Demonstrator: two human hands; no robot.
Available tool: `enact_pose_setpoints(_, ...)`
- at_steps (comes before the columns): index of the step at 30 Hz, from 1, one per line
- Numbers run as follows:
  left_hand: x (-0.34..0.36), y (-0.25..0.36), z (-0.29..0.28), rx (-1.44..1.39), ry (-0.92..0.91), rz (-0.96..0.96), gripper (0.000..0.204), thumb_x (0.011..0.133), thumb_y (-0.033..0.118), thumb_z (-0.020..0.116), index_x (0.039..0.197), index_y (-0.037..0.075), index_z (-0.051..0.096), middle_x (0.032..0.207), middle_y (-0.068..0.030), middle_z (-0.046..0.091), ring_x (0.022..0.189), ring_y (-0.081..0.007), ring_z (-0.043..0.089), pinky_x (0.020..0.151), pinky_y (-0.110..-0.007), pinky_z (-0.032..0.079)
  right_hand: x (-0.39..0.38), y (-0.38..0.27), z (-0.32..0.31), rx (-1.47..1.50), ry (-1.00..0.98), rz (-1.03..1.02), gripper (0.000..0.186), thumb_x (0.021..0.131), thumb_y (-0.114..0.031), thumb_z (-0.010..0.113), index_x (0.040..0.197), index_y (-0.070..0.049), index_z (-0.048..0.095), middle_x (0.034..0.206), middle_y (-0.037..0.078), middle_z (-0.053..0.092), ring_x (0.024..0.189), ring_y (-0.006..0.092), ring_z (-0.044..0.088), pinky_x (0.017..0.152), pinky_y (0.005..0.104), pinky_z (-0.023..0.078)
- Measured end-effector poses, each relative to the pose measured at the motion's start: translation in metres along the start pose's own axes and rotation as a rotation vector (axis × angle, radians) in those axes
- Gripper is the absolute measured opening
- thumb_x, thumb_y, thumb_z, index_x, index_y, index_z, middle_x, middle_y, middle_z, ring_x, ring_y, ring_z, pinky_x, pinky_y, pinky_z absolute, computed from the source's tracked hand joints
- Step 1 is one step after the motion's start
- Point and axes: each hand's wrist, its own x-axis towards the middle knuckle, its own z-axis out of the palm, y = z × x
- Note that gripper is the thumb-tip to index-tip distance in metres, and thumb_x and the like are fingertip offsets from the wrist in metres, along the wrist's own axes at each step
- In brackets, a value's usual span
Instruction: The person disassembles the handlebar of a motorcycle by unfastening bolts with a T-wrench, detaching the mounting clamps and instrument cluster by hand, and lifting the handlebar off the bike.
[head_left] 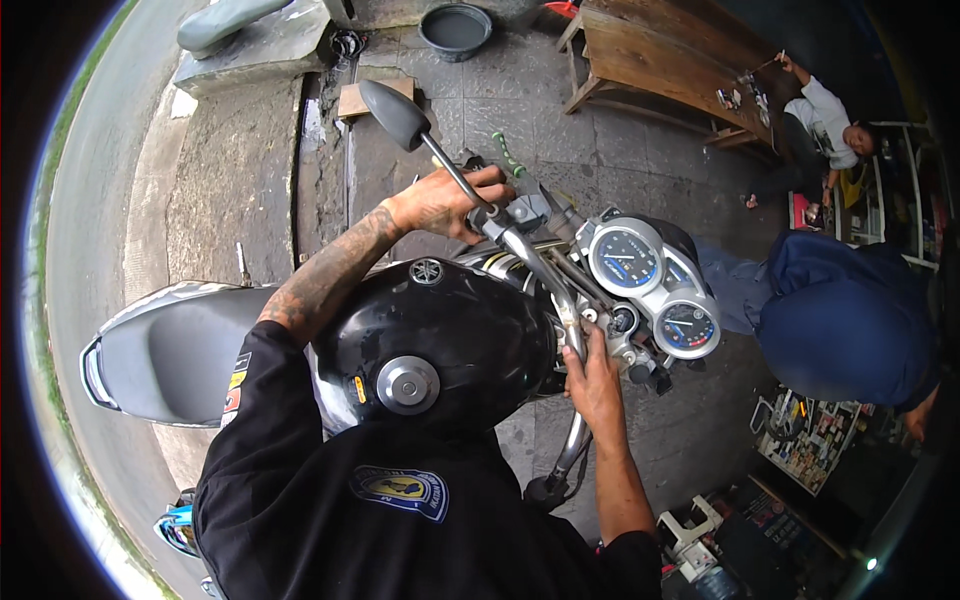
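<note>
A motorcycle with a glossy black fuel tank stands in front of me. Its bare metal handlebar runs crosswise beyond the tank. My left hand is closed around the bar's far-left end, below the mirror stalk; what lies under its fingers is partly hidden. A green lever sticks out just beyond those fingers. Nearer the bar's middle, my right hand grips it, thumb on the tube and fingertips by the clamp. Two round gauges sit ahead of the bar, beside the ignition lock.
A person in dark blue bends close ahead of the gauges. Another person in a white shirt is by a wooden bench. A black basin rests on the paving. Parts fill a display case at lower right.
</note>
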Motion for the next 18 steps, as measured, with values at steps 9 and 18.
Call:
enact_pose_setpoints(9,0.0,0.021,-0.025,-0.107,-0.004,-0.021,0.071,0.058,0.017,0.078,0.122,0.009,0.048,0.114,-0.0117,0.05,0.097,-0.0348,0.059,0.077,-0.044,0.052,-0.051,0.008,0.007,0.289,0.114,0.249,0.043,0.091,-0.009,0.059,0.13,-0.003,0.042,0.106,0.016,0.06,0.078,0.0222,0.066,0.058,0.032,0.055)
enact_pose_setpoints(18,-0.01,0.025,-0.032,-0.074,0.036,0.039,0.073,0.058,0.015,0.079,0.123,0.007,0.048,0.117,-0.0147,0.05,0.097,-0.0381,0.059,0.078,-0.045,0.052,0.028,-0.097,0.003,-0.149,0.218,-0.451,0.036,0.083,-0.019,0.07,0.108,0.004,0.056,0.114,0.023,0.058,0.109,0.0383,0.056,0.09,0.0417,0.046)
